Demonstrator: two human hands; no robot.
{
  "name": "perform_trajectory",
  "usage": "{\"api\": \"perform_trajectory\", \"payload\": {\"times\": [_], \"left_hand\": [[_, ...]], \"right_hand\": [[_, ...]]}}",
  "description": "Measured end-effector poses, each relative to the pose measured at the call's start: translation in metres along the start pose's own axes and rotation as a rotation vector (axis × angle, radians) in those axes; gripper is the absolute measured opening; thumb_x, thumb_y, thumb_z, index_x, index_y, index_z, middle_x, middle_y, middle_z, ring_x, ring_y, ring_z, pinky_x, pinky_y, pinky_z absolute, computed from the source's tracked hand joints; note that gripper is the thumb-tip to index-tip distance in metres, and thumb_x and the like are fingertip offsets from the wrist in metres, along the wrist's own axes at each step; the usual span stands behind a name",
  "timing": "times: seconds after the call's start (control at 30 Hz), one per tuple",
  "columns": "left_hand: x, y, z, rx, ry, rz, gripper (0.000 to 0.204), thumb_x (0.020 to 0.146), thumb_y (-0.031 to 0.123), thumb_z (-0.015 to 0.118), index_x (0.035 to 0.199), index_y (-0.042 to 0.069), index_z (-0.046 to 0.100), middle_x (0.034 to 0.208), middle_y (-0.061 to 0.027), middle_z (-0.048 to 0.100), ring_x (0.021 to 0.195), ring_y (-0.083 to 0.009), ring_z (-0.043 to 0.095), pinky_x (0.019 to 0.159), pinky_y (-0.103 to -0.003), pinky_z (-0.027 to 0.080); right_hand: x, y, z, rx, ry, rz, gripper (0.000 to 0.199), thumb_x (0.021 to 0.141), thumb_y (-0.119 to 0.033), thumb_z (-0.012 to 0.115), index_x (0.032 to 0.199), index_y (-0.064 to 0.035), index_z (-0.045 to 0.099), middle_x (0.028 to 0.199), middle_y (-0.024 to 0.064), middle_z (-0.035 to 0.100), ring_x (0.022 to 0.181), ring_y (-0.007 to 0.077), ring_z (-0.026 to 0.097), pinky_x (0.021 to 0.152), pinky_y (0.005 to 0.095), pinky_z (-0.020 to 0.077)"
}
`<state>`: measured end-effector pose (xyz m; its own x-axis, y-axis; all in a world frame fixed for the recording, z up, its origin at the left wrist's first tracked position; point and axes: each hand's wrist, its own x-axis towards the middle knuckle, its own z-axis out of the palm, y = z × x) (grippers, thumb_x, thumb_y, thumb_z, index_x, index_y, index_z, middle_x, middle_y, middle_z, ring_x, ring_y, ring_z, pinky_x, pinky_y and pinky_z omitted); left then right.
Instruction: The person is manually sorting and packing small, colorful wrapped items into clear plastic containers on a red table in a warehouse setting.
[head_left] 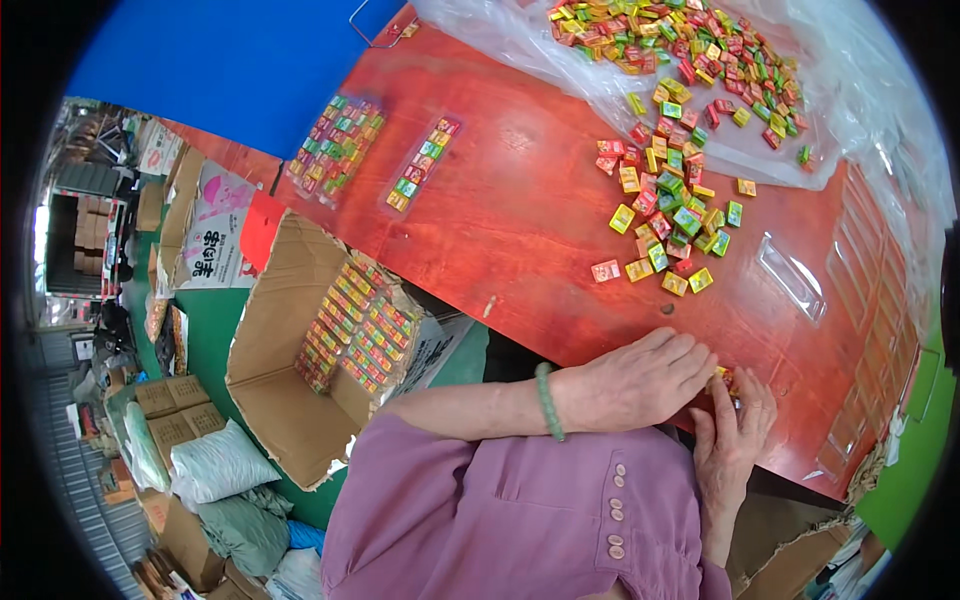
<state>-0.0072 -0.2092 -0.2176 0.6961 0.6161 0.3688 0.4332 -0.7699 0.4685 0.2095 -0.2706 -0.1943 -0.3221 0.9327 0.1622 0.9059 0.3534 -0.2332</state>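
At the near edge of the red table (540, 230), my two hands meet around small coloured boxes (725, 378), which are mostly hidden by my fingers. My left hand (640, 382) reaches in from the left, its fingers bent and pressed together; whatever is under them is out of sight. Close beside it, my right hand (738, 425) curls its thumb and fingers around the boxes. Just beyond lies a loose pile of red, yellow and green little boxes (672, 205). A clear plastic tray (790, 278) rests to the right of the pile.
More boxes heap on a clear plastic bag (825, 110) at the far right. Several clear trays (865, 265) lie along the right edge. Filled strips (422, 165) lie far left, beside a blue panel (220, 70). An open carton (275, 330) with packed strips stands left below the table.
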Motion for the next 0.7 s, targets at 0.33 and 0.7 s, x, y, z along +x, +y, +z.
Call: {"api": "perform_trajectory", "payload": {"times": [0.33, 0.7], "left_hand": [[-0.085, -0.044, -0.111, 0.378, 0.268, -0.405, 0.044, 0.091, 0.005, 0.069, 0.132, -0.009, 0.059, 0.126, -0.0244, 0.063, 0.113, -0.0407, 0.062, 0.096, -0.050, 0.051], [-0.118, -0.147, -0.137, 0.763, 0.380, -0.794, 0.032, 0.097, 0.010, 0.066, 0.124, -0.007, 0.062, 0.121, -0.0261, 0.065, 0.109, -0.0438, 0.061, 0.094, -0.050, 0.051]], "right_hand": [[0.042, -0.020, 0.003, 0.378, 0.133, -0.129, 0.042, 0.087, -0.029, 0.078, 0.115, 0.0003, 0.071, 0.119, 0.0168, 0.067, 0.110, 0.0380, 0.064, 0.093, 0.0507, 0.0517], [0.048, -0.026, 0.012, 0.384, 0.035, -0.086, 0.034, 0.082, -0.017, 0.081, 0.108, 0.0026, 0.070, 0.116, 0.0168, 0.067, 0.107, 0.0369, 0.064, 0.090, 0.0464, 0.0531]]}}
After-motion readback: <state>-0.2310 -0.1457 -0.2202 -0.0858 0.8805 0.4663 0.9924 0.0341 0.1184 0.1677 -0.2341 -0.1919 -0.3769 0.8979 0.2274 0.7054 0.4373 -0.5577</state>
